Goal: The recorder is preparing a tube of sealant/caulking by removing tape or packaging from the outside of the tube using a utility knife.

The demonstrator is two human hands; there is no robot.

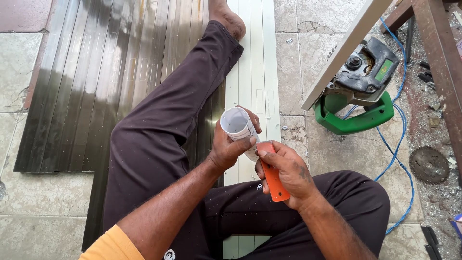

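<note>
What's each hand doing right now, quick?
Left hand: closed around a white rolled tube.
Right hand: closed on an orange-handled utility knife, its tip at the tube.

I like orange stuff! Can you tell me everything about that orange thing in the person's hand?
The flat orange plastic-looking handle is long and narrow with rounded ends and a small hole near its lower end. The right hand grips it, tilted, its top end meeting the rolled white sheet held by the left hand, above the lap.

Soft, even daylight fills the scene, with only faint shadows. Pale glare streaks the dark panels (96, 72) left of the leg (159, 130). Focus is sharp throughout; edges bend slightly.
</note>
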